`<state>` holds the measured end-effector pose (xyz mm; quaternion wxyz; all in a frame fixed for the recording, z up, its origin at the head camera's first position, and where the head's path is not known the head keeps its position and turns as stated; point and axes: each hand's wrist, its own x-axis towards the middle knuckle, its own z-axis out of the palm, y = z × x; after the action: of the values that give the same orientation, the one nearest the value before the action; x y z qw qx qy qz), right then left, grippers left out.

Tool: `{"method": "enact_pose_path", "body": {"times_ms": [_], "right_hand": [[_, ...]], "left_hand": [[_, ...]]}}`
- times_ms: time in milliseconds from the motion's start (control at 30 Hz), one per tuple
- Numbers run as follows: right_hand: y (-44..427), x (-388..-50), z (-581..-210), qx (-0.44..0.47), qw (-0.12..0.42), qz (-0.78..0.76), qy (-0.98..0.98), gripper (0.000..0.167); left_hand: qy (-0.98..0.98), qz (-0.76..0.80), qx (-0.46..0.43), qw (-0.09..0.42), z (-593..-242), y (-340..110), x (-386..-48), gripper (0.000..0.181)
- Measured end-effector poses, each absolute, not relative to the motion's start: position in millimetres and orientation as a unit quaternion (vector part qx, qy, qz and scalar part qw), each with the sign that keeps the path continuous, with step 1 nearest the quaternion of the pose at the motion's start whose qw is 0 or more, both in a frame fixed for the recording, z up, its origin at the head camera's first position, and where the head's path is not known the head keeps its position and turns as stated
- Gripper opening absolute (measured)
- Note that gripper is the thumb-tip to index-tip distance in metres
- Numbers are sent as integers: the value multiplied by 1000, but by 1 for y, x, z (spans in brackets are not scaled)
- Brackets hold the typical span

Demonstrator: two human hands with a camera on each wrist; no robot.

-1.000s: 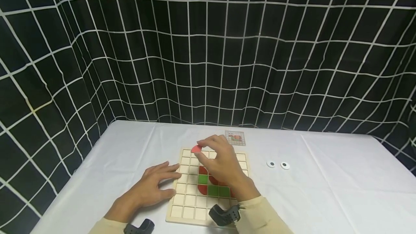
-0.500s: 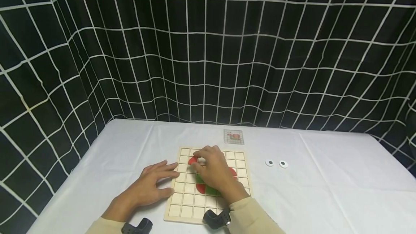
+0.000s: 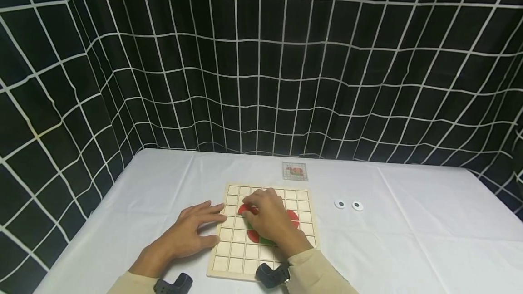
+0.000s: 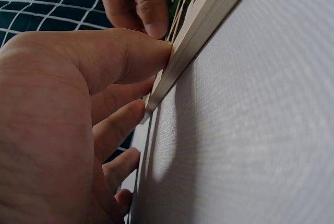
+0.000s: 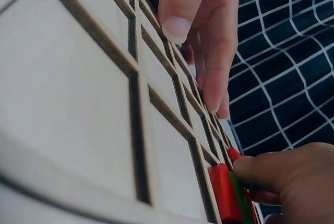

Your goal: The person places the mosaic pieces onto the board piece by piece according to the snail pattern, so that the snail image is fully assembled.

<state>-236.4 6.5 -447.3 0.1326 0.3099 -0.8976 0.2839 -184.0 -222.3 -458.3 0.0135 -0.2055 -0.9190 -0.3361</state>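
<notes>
In the head view a wooden grid board [image 3: 236,265] lies on the white-covered table. My right hand [image 3: 269,219] pinches a red rounded tile [image 3: 243,210] between thumb and fingers, at a cell in the board's upper left part. Under and around that hand several red and green tiles sit in the grid, among them a red tile [image 3: 292,216] and a green tile [image 3: 267,242]; the hand hides part of them. My left hand [image 3: 189,232] rests at the board's left edge with fingers extended, its thumb [image 4: 148,51] touching the wooden rim in the left wrist view.
Two white eye discs, a left one [image 3: 340,204] and a right one [image 3: 357,206], lie right of the board. Behind the board is a small picture card [image 3: 295,171]. A black curtain with white grid lines [image 3: 261,58] rises beyond the table.
My right hand has come down toward me and brought the red tile from above the board's top edge onto a cell. The left hand stays at the board's edge.
</notes>
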Motion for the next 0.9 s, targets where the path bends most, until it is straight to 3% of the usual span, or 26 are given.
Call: {"method": "enact_pose_path", "body": {"times_ms": [900], "right_hand": [[9,-231,-432,302,142,312,-890,24]], "left_hand": [[-914,-343,-217,16,-458,-222,-184,43]]}}
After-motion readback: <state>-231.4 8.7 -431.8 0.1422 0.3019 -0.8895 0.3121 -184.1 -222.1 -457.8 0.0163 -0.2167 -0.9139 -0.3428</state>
